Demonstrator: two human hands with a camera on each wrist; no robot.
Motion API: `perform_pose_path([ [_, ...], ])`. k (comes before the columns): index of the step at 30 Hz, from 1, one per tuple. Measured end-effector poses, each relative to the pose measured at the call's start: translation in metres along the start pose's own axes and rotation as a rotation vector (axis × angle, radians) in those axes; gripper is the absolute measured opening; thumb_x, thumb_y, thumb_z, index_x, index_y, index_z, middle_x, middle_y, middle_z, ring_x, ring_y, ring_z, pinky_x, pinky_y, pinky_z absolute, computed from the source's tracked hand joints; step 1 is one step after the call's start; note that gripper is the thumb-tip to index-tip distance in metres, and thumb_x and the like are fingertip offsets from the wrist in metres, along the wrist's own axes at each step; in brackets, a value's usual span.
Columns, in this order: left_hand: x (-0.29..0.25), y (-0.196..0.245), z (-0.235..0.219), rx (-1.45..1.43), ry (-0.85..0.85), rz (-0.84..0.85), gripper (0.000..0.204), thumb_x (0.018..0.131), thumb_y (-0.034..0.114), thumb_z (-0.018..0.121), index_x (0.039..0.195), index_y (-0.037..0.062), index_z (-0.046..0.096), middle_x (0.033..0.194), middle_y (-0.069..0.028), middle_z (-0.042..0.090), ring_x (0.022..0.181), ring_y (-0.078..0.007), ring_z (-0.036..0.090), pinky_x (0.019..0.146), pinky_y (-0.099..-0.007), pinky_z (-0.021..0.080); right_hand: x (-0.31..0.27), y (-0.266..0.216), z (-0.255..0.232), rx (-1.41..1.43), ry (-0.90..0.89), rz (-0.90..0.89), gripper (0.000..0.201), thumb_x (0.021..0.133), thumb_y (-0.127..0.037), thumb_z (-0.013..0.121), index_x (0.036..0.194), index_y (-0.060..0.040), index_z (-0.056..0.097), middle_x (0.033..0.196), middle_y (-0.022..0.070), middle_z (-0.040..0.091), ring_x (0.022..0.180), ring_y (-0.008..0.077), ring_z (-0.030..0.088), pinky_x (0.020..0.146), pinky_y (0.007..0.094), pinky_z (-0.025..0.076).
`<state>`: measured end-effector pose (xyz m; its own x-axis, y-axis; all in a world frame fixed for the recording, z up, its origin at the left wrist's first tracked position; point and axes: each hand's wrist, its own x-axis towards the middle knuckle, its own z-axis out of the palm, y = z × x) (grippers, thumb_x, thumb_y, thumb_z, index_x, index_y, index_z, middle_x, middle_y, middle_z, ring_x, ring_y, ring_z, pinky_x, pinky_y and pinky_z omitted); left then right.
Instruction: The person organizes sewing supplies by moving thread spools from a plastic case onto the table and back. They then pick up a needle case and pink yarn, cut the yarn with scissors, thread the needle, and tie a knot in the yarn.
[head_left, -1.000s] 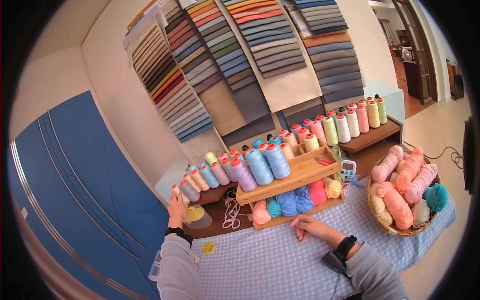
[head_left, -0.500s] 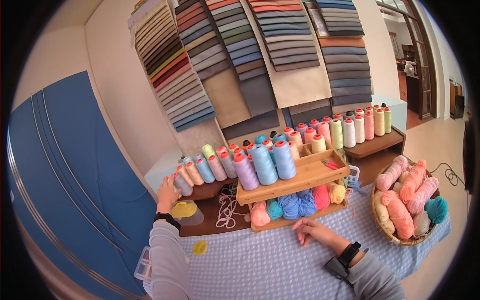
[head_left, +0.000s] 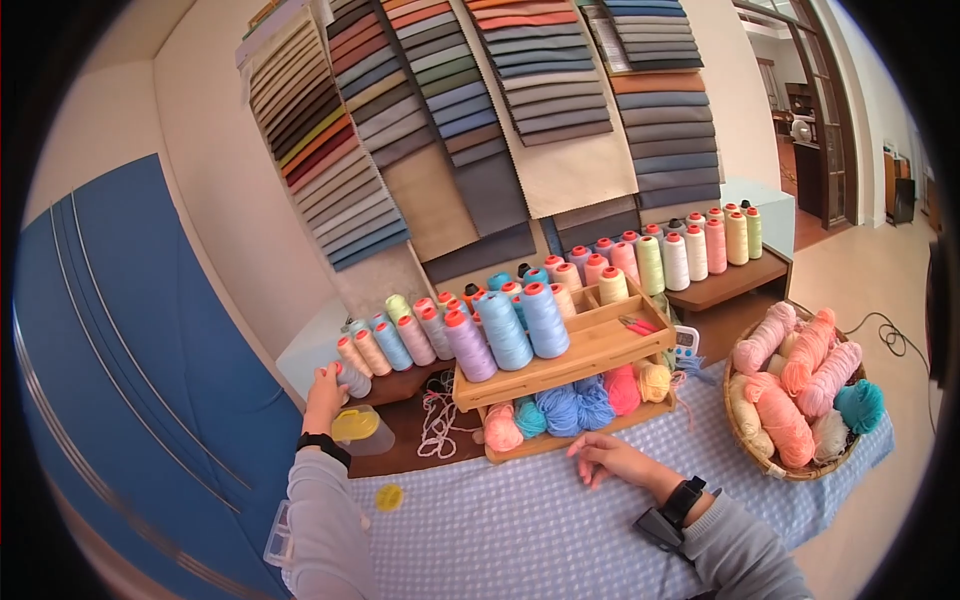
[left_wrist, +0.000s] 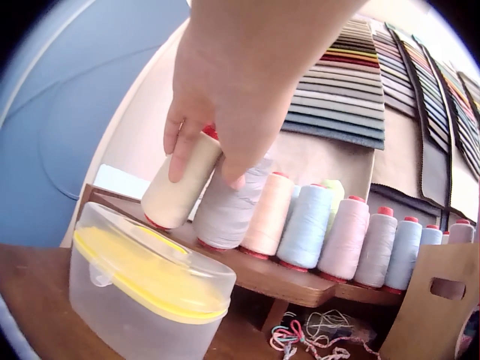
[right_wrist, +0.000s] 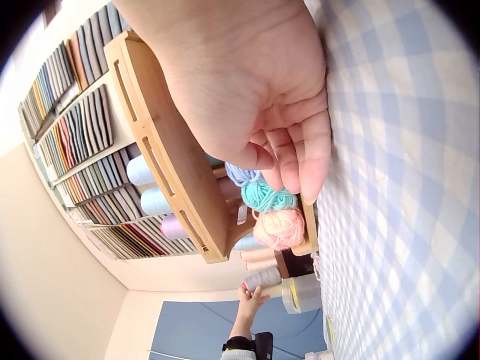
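Observation:
My left hand (left_wrist: 232,97) grips the top of a cream thread cone (left_wrist: 180,184) with a red core, at the left end of a row on a low brown shelf. A grey thread cone (left_wrist: 232,202) stands right beside it, close to my thumb. In the head view, the left hand (head_left: 325,395) largely hides the cream cone. My right hand (head_left: 610,460) rests on the blue checked cloth (head_left: 480,510), in front of the wooden rack (head_left: 560,375). Its fingers (right_wrist: 307,150) hang loosely curled with nothing in them.
A clear tub with a yellow-rimmed lid (left_wrist: 150,270) stands just below the left hand. Balls of yarn (head_left: 575,410) fill the rack's lower level, and large thread cones (head_left: 505,335) stand on top. At right sits a wicker basket (head_left: 735,425) of yarn skeins.
The head view has shifted. My left hand stays at the left end of the cone row with its fingers around the cream cone. The right hand keeps its place on the cloth.

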<state>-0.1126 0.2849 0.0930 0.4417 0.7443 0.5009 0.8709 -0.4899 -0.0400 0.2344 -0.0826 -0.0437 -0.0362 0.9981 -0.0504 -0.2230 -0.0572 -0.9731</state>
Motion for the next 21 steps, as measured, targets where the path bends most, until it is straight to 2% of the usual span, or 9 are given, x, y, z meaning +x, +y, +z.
perform_pose_path([
  [8, -0.017, 0.023, -0.014, -0.047, 0.126, 0.011, 0.039, 0.079, 0.015, 0.061, 0.112, 0.0089, 0.041, 0.110, -0.0203, 0.043, 0.090, -0.0416, 0.054, 0.074, -0.0456, 0.047, 0.000, 0.003, 0.000, 0.016, 0.000, -0.014, 0.020, 0.091, -0.015, 0.039, 0.105, -0.0047, 0.048, 0.072, 0.0037, 0.054, 0.064, 0.0120, 0.055, 0.056, 0.0256, 0.050],
  [10, -0.015, 0.035, -0.027, -0.094, 0.288, 0.004, 0.039, 0.081, 0.013, 0.058, 0.114, 0.0060, 0.040, 0.112, -0.0214, 0.042, 0.093, -0.0426, 0.052, 0.076, -0.0457, 0.045, -0.001, 0.001, 0.001, 0.003, -0.011, -0.017, 0.021, 0.091, -0.015, 0.038, 0.106, -0.0051, 0.048, 0.072, 0.0033, 0.053, 0.063, 0.0118, 0.055, 0.056, 0.0257, 0.050],
  [11, -0.011, 0.041, -0.032, -0.097, 0.285, 0.012, 0.039, 0.081, 0.013, 0.058, 0.114, 0.0060, 0.040, 0.112, -0.0214, 0.042, 0.093, -0.0426, 0.052, 0.076, -0.0457, 0.045, -0.001, 0.001, 0.001, 0.008, -0.003, -0.018, 0.021, 0.091, -0.015, 0.038, 0.106, -0.0051, 0.048, 0.072, 0.0033, 0.053, 0.063, 0.0118, 0.055, 0.056, 0.0257, 0.050],
  [13, 0.003, 0.053, -0.045, -0.196, 0.572, 0.094, 0.040, 0.083, 0.013, 0.056, 0.117, 0.0022, 0.037, 0.114, -0.0225, 0.041, 0.097, -0.0435, 0.049, 0.079, -0.0445, 0.043, -0.001, 0.002, 0.001, -0.002, -0.012, -0.014, 0.021, 0.090, -0.014, 0.037, 0.106, -0.0049, 0.048, 0.072, 0.0033, 0.053, 0.064, 0.0119, 0.055, 0.055, 0.0259, 0.050],
  [16, 0.007, 0.103, -0.086, -0.353, 0.701, 0.172, 0.038, 0.086, 0.014, 0.052, 0.117, -0.0018, 0.036, 0.113, -0.0226, 0.040, 0.100, -0.0411, 0.046, 0.084, -0.0407, 0.040, 0.002, 0.007, -0.002, -0.003, -0.028, -0.020, 0.021, 0.092, -0.016, 0.037, 0.107, -0.0045, 0.047, 0.074, 0.0043, 0.054, 0.065, 0.0119, 0.055, 0.055, 0.0240, 0.050],
  [17, 0.009, 0.120, -0.096, -0.352, 0.701, 0.180, 0.038, 0.086, 0.014, 0.052, 0.117, -0.0018, 0.036, 0.113, -0.0226, 0.040, 0.100, -0.0411, 0.046, 0.084, -0.0407, 0.040, 0.003, 0.009, -0.003, 0.002, -0.025, -0.025, 0.021, 0.092, -0.016, 0.037, 0.107, -0.0045, 0.047, 0.074, 0.0043, 0.054, 0.065, 0.0119, 0.055, 0.055, 0.0240, 0.050],
  [19, 0.014, 0.151, -0.110, -0.604, 0.710, 0.233, 0.036, 0.088, 0.016, 0.051, 0.115, -0.0028, 0.036, 0.111, -0.0222, 0.041, 0.099, -0.0379, 0.047, 0.086, -0.0378, 0.038, 0.005, 0.012, -0.005, -0.009, -0.027, -0.025, 0.022, 0.092, -0.016, 0.037, 0.108, -0.0045, 0.047, 0.073, 0.0043, 0.053, 0.065, 0.0124, 0.055, 0.055, 0.0250, 0.050],
  [20, 0.018, 0.166, -0.111, -0.699, 0.707, 0.258, 0.035, 0.088, 0.017, 0.051, 0.113, -0.0032, 0.037, 0.108, -0.0196, 0.043, 0.099, -0.0312, 0.048, 0.087, -0.0353, 0.037, 0.005, 0.013, -0.005, -0.006, -0.025, -0.032, 0.022, 0.092, -0.016, 0.037, 0.108, -0.0045, 0.047, 0.073, 0.0043, 0.053, 0.065, 0.0124, 0.055, 0.055, 0.0250, 0.050],
  [21, 0.015, 0.187, -0.117, -0.698, 0.708, 0.265, 0.035, 0.088, 0.017, 0.051, 0.113, -0.0032, 0.037, 0.108, -0.0196, 0.043, 0.099, -0.0312, 0.048, 0.087, -0.0353, 0.037, 0.006, 0.014, -0.005, -0.002, -0.026, -0.038, 0.023, 0.090, -0.013, 0.036, 0.107, -0.0041, 0.047, 0.073, 0.0043, 0.052, 0.065, 0.0128, 0.055, 0.055, 0.0259, 0.051],
])
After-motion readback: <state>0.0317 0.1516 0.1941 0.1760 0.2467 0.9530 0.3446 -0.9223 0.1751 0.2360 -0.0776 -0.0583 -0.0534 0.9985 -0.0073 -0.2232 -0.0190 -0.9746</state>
